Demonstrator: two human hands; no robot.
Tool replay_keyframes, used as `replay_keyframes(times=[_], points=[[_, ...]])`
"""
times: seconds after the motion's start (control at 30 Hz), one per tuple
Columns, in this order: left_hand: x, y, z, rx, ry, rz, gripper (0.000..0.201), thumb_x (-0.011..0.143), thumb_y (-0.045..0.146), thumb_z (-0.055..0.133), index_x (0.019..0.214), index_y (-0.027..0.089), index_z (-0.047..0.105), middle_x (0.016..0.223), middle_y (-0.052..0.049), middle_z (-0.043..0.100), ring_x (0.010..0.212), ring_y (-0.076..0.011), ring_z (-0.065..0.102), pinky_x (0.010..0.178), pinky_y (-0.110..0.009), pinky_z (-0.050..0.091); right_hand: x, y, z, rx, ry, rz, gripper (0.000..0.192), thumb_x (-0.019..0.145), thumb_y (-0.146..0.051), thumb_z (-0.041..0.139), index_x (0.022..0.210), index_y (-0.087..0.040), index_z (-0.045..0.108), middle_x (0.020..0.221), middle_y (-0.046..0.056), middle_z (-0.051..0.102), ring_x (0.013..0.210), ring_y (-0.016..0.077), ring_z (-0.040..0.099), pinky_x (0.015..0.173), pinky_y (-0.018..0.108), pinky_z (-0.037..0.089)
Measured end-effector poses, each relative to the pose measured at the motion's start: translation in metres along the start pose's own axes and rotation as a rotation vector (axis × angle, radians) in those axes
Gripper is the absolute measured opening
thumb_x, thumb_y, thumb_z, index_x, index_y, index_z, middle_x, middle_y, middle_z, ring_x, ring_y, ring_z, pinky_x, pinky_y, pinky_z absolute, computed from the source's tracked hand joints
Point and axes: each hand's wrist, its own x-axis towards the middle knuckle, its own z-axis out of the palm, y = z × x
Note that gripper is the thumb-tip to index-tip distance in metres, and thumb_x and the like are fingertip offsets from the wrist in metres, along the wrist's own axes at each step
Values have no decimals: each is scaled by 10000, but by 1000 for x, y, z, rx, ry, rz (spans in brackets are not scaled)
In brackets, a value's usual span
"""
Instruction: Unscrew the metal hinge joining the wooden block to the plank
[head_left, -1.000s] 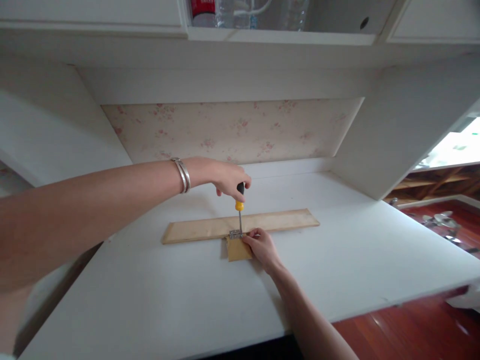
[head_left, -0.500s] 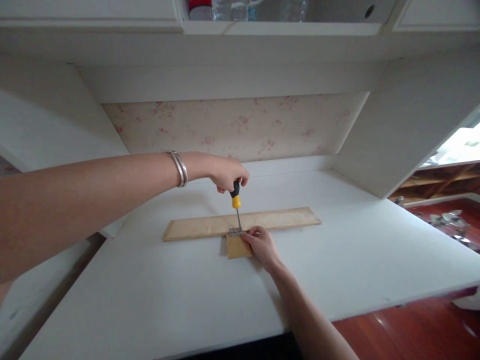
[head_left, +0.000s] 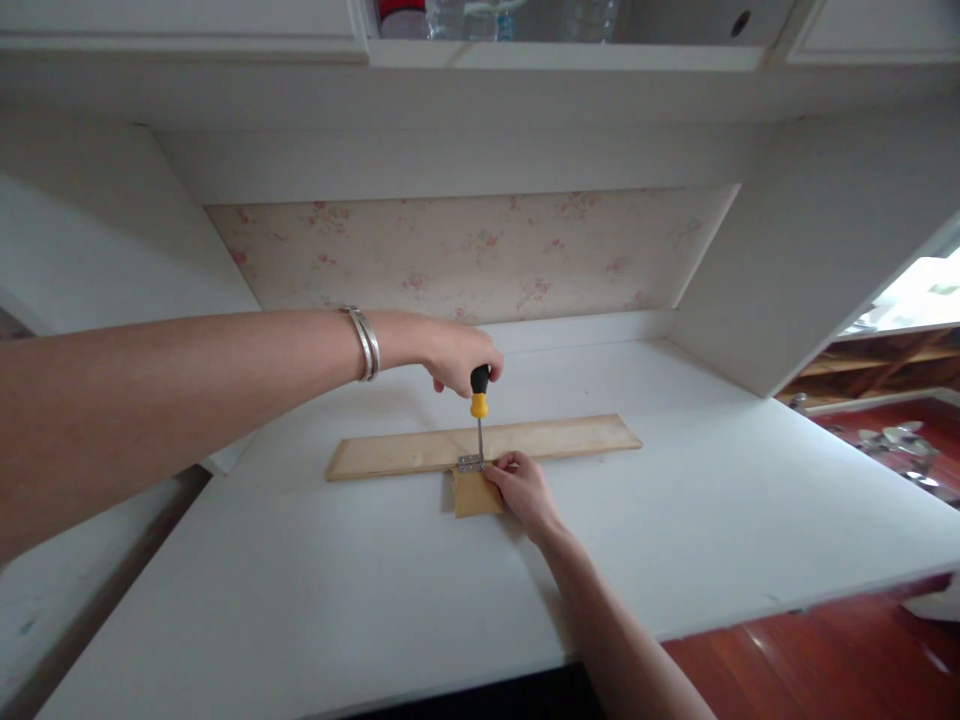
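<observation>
My left hand (head_left: pixel 466 360), with a silver bracelet at the wrist, is closed round the black and yellow handle of a screwdriver (head_left: pixel 479 402). The screwdriver stands nearly upright, its tip down at the right end of a small metal hinge (head_left: pixel 471 463). That hinge lies where a long wooden board (head_left: pixel 555 436) meets a small wooden piece (head_left: pixel 477 495). From the right, my right hand (head_left: pixel 523 490) grips the small piece close to the hinge, fingers bent and thumb near the screwdriver tip. Any screw under the tip is too small to make out.
A white countertop (head_left: pixel 300 590) carries the boards. White panels rise on both sides, and floral wallpaper (head_left: pixel 480 255) covers the back. Overhead, a cabinet shelf (head_left: pixel 562 57) holds clear bottles (head_left: pixel 592 18). Reddish flooring (head_left: pixel 787 660) shows beyond the right front edge.
My left hand has shifted slightly right, and the screwdriver has gone from a slight tilt to nearly upright. My right hand, the hinge and the boards stay put.
</observation>
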Motion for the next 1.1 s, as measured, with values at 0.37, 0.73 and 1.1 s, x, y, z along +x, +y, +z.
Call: replay_keyframes(times=[0.37, 0.73, 1.1], points=[[2, 1, -3, 65, 97, 49, 558, 671, 355, 618, 1218, 278, 542, 1134, -62, 610, 742, -154, 607, 677, -255, 427, -1, 0, 1, -5, 3, -5, 243, 616, -377, 641, 694, -185, 514, 611, 0, 576, 535, 111, 476, 450, 208, 279], [-1, 5, -4, 55, 87, -27, 603, 725, 376, 595, 1306, 291, 458, 1167, -72, 611, 780, -162, 614, 723, -255, 424, 2, 5, 0, -12, -35, -21, 237, 642, -378, 620, 707, -181, 505, 642, 1, 579, 550, 107, 478, 454, 205, 299], [-1, 5, -2, 23, 131, -75, 572, 749, 528, 527, 1246, 244, 519, 1023, -79, 657, 622, -151, 593, 629, -276, 403, -2, -2, -1, -14, -42, 0, 243, 647, -387, 611, 712, -185, 494, 620, -15, 557, 530, 100, 455, 448, 211, 298]])
